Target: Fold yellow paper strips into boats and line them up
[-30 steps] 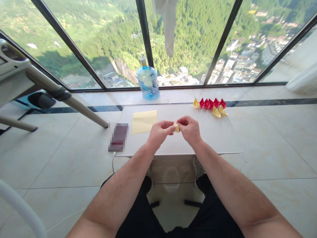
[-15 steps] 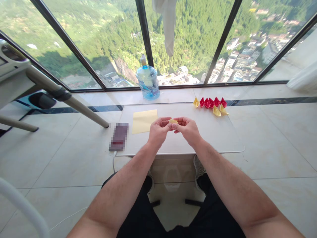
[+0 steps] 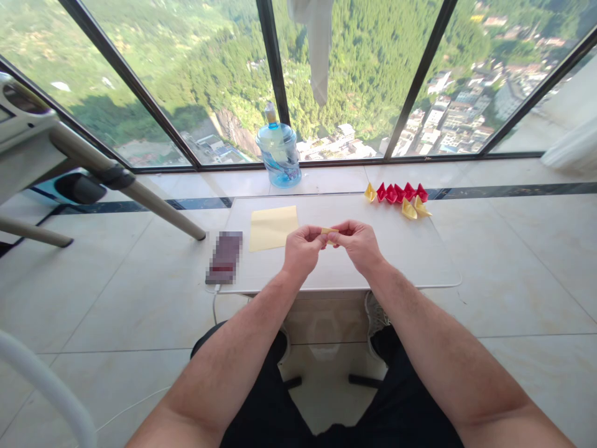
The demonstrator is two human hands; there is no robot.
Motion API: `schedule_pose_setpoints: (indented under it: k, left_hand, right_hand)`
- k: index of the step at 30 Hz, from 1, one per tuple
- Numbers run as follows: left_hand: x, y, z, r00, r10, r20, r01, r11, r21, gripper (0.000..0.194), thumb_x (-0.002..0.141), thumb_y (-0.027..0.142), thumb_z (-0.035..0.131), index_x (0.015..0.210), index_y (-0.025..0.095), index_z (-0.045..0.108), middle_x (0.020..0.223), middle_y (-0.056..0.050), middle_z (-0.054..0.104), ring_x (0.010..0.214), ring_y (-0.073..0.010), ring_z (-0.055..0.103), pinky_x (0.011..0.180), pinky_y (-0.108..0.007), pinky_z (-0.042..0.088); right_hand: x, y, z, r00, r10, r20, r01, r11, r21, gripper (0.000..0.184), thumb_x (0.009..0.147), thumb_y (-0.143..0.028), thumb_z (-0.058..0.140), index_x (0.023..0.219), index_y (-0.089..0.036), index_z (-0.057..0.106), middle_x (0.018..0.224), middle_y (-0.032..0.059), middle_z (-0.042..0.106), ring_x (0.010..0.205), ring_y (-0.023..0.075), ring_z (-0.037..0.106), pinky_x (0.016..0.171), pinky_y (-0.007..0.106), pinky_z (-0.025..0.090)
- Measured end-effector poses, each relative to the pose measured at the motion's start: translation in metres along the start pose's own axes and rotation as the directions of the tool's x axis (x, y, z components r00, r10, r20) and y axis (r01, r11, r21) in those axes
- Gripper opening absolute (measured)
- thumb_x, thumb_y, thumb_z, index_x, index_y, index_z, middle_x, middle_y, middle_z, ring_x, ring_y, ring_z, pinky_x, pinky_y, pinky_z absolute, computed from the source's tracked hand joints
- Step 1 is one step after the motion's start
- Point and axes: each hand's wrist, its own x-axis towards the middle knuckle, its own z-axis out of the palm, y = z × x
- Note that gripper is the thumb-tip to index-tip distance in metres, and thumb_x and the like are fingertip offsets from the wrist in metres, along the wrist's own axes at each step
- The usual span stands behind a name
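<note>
A small folded piece of yellow paper point(image 3: 329, 231) is pinched between both hands above the low white table point(image 3: 373, 261). My left hand point(image 3: 303, 247) grips its left side, thumb in front and fingers curled behind. My right hand point(image 3: 358, 241) holds the right side the same way, and most of the paper is covered by the fingers. Just left of my left hand lies a flat sheet of yellow paper point(image 3: 272, 229). Folded red paper pieces point(image 3: 400, 193) stand in a row at the table's far right, with a few folded yellow pieces point(image 3: 409, 209) beside them.
A phone, blurred out point(image 3: 224, 257), lies at the table's left edge with a white cable attached. Behind the table a blue water jug point(image 3: 280, 155) stands by the window. A metal-legged stand point(image 3: 158, 208) reaches in from the left.
My left hand has shifted slightly right and down. The folded yellow paper has turned a little and moved slightly right between the fingers.
</note>
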Motion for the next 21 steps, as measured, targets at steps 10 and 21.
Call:
schedule_pose_setpoints:
  k: [10,21]
  left_hand:
    - [0.003,0.003,-0.009,1.000,0.013,0.007,-0.013,0.999,0.032,0.035,0.067,0.022,0.074,0.101,0.019,0.064,0.067,0.002,0.067,0.059,-0.0112,0.059,0.061,-0.025,0.047]
    - [-0.002,0.011,-0.009,0.985,-0.016,0.169,0.019,1.000,-0.014,0.032,0.067,0.038,0.082,0.086,0.018,0.065,0.064,0.002,0.066,0.057,-0.0104,0.059,0.058,-0.024,0.049]
  right_hand:
    - [0.001,-0.005,-0.006,0.998,-0.060,-0.014,0.054,0.958,-0.281,0.023,0.070,-0.039,0.075,0.071,-0.017,0.067,0.057,0.0000,0.065,0.050,0.0117,0.054,0.048,0.025,0.043]
    - [-0.002,-0.004,-0.007,0.980,-0.101,0.171,0.123,0.984,-0.128,0.034,0.071,-0.046,0.080,0.083,-0.019,0.064,0.070,0.0007,0.071,0.062,0.0160,0.067,0.054,0.027,0.054]
